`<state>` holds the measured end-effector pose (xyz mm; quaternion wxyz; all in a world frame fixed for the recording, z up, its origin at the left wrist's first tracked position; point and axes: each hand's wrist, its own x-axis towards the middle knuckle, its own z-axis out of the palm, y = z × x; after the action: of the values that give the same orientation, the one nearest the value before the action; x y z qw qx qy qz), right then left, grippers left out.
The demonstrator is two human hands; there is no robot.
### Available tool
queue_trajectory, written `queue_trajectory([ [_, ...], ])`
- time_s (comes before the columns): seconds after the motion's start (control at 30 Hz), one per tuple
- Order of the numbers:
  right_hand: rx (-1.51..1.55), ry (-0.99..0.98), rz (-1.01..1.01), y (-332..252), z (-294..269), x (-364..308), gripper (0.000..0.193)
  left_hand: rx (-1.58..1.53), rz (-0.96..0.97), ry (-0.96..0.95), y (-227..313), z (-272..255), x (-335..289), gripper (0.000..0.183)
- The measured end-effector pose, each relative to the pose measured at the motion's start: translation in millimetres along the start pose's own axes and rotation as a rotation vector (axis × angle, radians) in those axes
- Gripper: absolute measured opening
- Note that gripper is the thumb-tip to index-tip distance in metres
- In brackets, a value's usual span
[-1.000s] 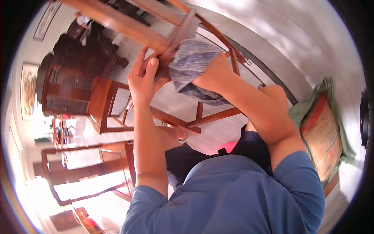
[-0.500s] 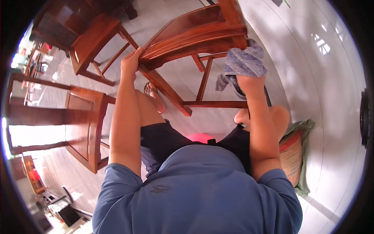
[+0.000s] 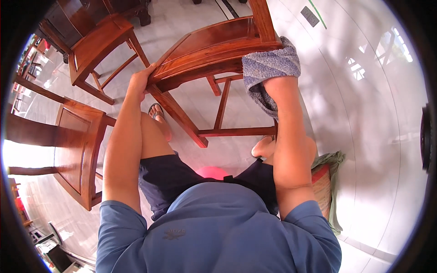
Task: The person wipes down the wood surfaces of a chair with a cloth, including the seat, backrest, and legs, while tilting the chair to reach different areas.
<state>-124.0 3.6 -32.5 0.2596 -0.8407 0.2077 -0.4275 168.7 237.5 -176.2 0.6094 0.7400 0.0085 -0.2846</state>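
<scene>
A reddish-brown wooden chair (image 3: 200, 57) stands tilted in front of me, its seat edge and legs facing me. My left hand (image 3: 142, 83) is closed round the left corner of the seat. A grey-blue terry cloth (image 3: 276, 61) is draped over my right hand (image 3: 278, 86), which presses it to the front right corner of the seat. The cloth hides the right fingers, and a loose fold of it hangs below the wrist.
Two more wooden chairs stand to the left, one farther back (image 3: 98, 45) and one nearer (image 3: 77, 150). A sack with green wrapping (image 3: 334, 182) leans beside my right leg. Below my lap shows a pink surface (image 3: 212, 172). A pale tiled wall (image 3: 364, 113) rises on the right.
The view has shifted, so the chairs and sack sit farther left. My right hand has brought the cloth a little left and up on the seat corner. The left hand keeps its grip.
</scene>
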Motion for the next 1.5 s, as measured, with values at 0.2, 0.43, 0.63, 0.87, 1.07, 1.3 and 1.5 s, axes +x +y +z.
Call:
queue_trajectory([
  [0.2,-0.225,-0.015,-0.179,26.6,2.9,4.6,0.032,-0.024,0.064,-0.014,2.9,9.7,2.9,0.051],
  [0.43,-0.269,-0.243,-0.257,24.7,-14.3,8.9,0.018,0.073,0.269,0.039,-8.5,2.4,19.5,0.050],
  [0.63,-0.100,0.084,-0.218,32.8,1.9,-15.0,0.023,0.564,0.611,0.318,11.3,27.0,-12.4,0.045],
  [0.87,-0.059,0.091,-0.160,39.0,4.8,-29.8,0.034,0.679,1.304,0.162,27.1,81.1,-80.7,0.064],
  [1.07,0.034,0.111,-0.114,40.4,8.4,-37.7,0.032,0.710,1.289,0.152,26.1,75.2,-88.1,0.067],
  [1.3,0.087,0.113,-0.142,48.5,12.2,-44.6,0.036,0.780,1.237,0.212,17.1,77.6,-94.0,0.066],
  [1.5,0.076,0.046,-0.068,59.4,2.9,-52.5,0.036,0.757,1.270,0.212,10.7,77.8,-92.1,0.068],
])
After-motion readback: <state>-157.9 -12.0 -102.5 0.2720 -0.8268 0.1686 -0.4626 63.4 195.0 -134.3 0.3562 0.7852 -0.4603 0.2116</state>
